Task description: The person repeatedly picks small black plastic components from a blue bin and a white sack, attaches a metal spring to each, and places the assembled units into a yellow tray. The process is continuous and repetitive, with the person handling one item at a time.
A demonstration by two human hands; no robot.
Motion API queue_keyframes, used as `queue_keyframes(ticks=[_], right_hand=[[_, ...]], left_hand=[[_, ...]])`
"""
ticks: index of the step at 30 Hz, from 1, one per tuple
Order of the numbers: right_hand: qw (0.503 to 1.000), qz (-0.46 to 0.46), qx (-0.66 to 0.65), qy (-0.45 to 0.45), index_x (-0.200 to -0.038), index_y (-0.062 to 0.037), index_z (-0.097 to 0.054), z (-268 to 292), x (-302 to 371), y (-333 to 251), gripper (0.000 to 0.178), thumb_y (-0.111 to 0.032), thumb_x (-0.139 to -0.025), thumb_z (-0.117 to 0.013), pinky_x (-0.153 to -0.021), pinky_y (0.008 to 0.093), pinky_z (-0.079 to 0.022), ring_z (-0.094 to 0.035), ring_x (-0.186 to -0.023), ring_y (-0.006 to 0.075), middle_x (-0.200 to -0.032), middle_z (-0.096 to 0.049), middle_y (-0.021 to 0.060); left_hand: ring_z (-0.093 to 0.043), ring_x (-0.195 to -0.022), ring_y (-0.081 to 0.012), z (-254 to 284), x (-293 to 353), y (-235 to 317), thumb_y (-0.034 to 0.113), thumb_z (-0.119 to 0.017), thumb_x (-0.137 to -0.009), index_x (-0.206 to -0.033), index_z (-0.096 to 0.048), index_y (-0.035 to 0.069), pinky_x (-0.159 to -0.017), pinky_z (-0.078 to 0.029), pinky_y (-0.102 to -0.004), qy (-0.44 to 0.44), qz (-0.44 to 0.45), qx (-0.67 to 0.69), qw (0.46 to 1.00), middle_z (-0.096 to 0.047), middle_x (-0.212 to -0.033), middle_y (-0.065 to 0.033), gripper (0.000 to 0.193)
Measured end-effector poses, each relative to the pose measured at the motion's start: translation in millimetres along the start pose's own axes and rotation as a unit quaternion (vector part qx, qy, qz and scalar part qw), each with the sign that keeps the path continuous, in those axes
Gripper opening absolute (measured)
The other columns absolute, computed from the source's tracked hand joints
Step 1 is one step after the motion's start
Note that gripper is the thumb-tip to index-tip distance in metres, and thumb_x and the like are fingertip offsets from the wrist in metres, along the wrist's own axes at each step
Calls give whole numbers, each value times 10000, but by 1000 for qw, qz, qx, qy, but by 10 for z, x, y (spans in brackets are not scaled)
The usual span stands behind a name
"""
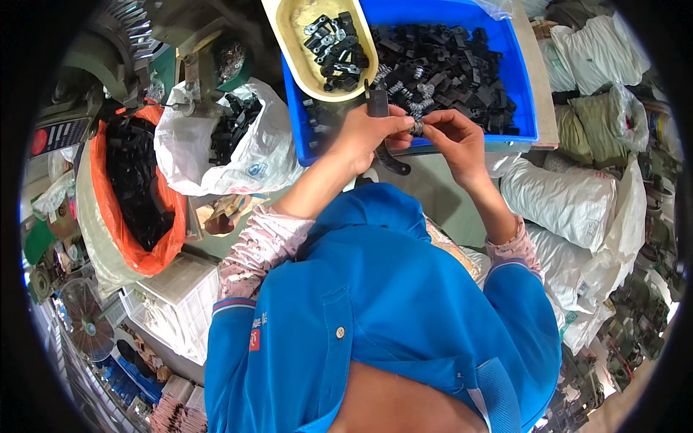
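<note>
In front of the blue bin (530,108), my hands meet with their fingertips close together. My left hand (357,137) is closed around a long black curved lever-like piece (378,108), whose hooked lower end sticks out beneath the fingers. A small metal coil spring (417,128) sits between the thumb of that hand and my right hand (460,144), which pinches it. Behind them, the bin holds many small black parts (462,72) and several loose springs (424,94). A cream oval tub (280,36) overlaps the bin's left side, with black and metal parts (338,50) inside.
Left of the bin are a white woven sack (180,155) and an orange-lined sack (155,252), both with black parts. A machine (94,65) stands at the far left. Full white sacks (559,198) are piled on the right. A white crate (180,303) is at lower left.
</note>
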State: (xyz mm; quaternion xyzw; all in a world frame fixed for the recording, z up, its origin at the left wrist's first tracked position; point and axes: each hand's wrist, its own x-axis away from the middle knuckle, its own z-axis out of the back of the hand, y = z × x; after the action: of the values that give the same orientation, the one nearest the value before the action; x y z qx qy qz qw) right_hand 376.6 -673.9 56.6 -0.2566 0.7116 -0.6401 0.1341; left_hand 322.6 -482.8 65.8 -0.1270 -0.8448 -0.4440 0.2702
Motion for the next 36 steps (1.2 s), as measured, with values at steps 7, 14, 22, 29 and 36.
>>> queue_keyframes(ticks=[7,14,22,29,36], right_hand=[[998,55,-3,6,-1042,-1,-641,269,-136,26,160,-3,-886,-677,-785,234,-500,-617,-874,75,-968,-670,21],[997,41,-22,59,-1019,-2,-652,441,-378,142,172,7,-853,-696,-756,208,-483,-605,-844,61,-933,-665,5],[996,-43,-22,71,-1020,0,-656,529,-490,132,169,-49,-863,-695,-730,226,-489,-608,-813,82,-910,-670,22],[988,-81,-131,10,-1040,-7,-653,545,-493,54,195,-49,-858,-707,-763,236,-492,-623,-834,105,-924,-674,39],[1000,-10,-24,-10,-1044,-9,-635,478,-412,61,207,21,-846,-687,-830,238,-474,-596,-918,84,-965,-646,21]], left_hand=[[-653,-653,-173,-168,-295,12,75,-775,-804,-962,-615,-2,-592,-571,-281,-26,55,57,996,-653,-809,-99,238],[-632,-614,-162,-236,-711,-9,99,-764,-807,-855,-637,4,-559,-562,-281,-19,72,-24,997,-658,-805,-96,165],[-647,-722,-156,-332,-608,-57,130,-750,-813,-1105,-618,3,-573,-507,-288,-33,-86,-73,993,-680,-919,-93,344],[-672,-715,-173,-283,-666,-54,142,-757,-803,-971,-653,-20,-550,-551,-279,-87,-82,-117,986,-679,-852,-110,255],[-664,-716,-192,-276,-646,-29,150,-690,-867,-964,-652,-24,-559,-541,-293,7,-78,-70,995,-689,-877,-124,203]])
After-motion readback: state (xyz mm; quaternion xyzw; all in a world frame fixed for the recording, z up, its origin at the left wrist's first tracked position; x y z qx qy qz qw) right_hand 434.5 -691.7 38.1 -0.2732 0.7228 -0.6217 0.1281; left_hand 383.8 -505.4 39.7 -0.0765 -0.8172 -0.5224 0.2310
